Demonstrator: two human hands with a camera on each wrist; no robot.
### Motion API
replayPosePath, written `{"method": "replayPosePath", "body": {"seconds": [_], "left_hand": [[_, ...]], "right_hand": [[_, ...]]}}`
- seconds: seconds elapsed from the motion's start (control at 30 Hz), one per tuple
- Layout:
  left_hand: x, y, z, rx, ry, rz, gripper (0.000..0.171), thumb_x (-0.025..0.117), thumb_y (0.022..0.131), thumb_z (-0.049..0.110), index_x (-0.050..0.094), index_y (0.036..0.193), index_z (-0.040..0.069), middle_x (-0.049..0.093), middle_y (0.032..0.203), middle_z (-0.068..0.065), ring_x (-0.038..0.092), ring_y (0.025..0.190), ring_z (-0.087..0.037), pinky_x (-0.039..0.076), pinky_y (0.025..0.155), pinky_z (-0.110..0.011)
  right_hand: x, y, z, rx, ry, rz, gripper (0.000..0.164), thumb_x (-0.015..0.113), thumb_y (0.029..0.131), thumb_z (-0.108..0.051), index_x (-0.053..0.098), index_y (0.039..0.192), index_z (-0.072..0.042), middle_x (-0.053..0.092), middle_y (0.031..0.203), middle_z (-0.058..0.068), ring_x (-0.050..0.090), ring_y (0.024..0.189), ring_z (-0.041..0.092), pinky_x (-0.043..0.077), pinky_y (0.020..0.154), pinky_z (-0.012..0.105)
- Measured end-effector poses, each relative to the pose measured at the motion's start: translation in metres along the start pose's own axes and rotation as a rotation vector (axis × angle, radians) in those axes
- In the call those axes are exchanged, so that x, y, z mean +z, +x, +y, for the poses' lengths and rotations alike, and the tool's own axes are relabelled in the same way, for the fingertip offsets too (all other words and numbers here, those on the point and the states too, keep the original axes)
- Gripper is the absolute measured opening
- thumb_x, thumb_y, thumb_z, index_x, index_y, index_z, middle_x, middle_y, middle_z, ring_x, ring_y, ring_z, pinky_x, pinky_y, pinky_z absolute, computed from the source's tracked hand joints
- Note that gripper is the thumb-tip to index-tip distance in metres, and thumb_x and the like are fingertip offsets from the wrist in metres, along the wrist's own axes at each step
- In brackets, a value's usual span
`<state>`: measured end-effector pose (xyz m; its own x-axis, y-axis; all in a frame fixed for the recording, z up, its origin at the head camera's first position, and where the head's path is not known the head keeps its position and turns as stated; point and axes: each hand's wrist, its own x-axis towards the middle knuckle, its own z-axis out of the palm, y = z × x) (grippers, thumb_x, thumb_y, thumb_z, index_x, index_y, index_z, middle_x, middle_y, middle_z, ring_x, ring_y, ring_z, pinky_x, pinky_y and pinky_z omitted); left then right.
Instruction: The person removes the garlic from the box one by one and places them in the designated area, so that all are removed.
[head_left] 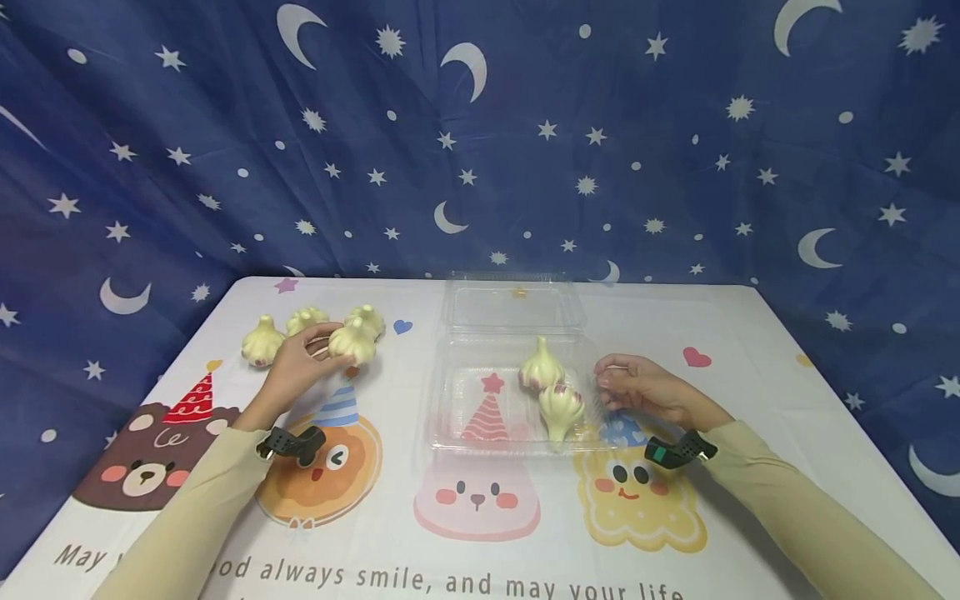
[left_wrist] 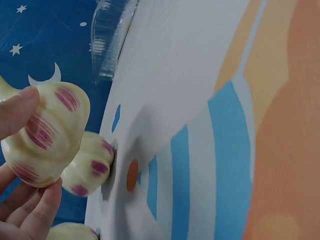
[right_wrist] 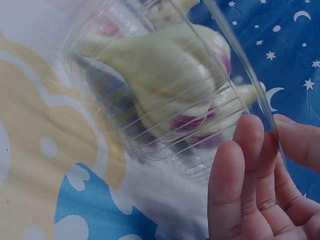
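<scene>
My left hand [head_left: 300, 358] grips a garlic bulb [head_left: 352, 343], cream with purple streaks, between thumb and fingers. In the left wrist view this garlic bulb [left_wrist: 55, 135] is held up off the table, its stem end by the thumb. Several more bulbs, such as the left one [head_left: 262, 342], sit around that hand. At the centre, a clear plastic clamshell box [head_left: 465, 392] lies with its lid [head_left: 510, 307] folded back. Inside, on its right side, are two garlic bulbs, one upright [head_left: 542, 367] and one lying over [head_left: 561, 407]. My right hand [head_left: 645, 390] pinches the box's right rim [right_wrist: 272, 131].
A white tablecloth [head_left: 360, 483] printed with cartoon animals, hearts and lettering covers the table. Behind it hangs a dark blue curtain [head_left: 525, 167] with moons and stars. Each wrist wears a black band, such as the right band [head_left: 678, 450].
</scene>
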<state>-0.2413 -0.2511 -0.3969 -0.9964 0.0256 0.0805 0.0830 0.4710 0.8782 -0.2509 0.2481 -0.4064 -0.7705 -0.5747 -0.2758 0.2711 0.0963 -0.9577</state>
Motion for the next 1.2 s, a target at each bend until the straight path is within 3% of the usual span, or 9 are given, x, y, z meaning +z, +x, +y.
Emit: {"method": "replayPosePath", "body": {"seconds": [0.27,0.63,0.8,1.2], "left_hand": [[-0.009,-0.005,-0.003,-0.004,0.056,0.006,0.063,0.071,0.084,0.018,0.043,0.136,-0.003,0.041,0.143,-0.024,0.046,0.127,-0.037,0.042,0.081,0.001],[-0.013,-0.006,-0.012,0.023,0.079,0.011,0.059,0.067,0.086,0.009,0.041,0.136,-0.007,0.040,0.142,-0.027,0.044,0.126,-0.041,0.040,0.079,0.004],[-0.014,-0.006,-0.015,0.033,0.058,0.000,0.058,0.066,0.085,0.004,0.040,0.135,-0.009,0.037,0.143,-0.030,0.040,0.128,-0.043,0.040,0.081,0.004],[-0.015,-0.001,-0.022,-0.004,0.094,-0.043,0.060,0.065,0.086,0.005,0.038,0.136,-0.011,0.036,0.143,-0.031,0.036,0.133,-0.042,0.040,0.085,0.002]], "right_hand": [[0.000,0.003,-0.002,0.007,0.001,0.003,0.010,0.049,0.094,-0.002,0.048,0.103,-0.007,0.062,0.079,-0.007,0.061,0.071,0.006,0.054,0.066,0.020],[0.000,0.005,-0.001,0.007,0.005,0.009,0.013,0.049,0.094,-0.002,0.046,0.106,-0.004,0.060,0.082,-0.005,0.061,0.071,0.006,0.054,0.066,0.019],[-0.002,0.004,0.001,0.003,0.006,-0.003,0.011,0.048,0.094,-0.001,0.048,0.103,-0.008,0.061,0.081,-0.006,0.062,0.071,0.006,0.055,0.066,0.020],[-0.002,0.002,0.001,0.010,0.002,0.018,0.011,0.049,0.094,-0.002,0.050,0.101,-0.009,0.061,0.078,-0.006,0.062,0.070,0.007,0.055,0.066,0.020]]}}
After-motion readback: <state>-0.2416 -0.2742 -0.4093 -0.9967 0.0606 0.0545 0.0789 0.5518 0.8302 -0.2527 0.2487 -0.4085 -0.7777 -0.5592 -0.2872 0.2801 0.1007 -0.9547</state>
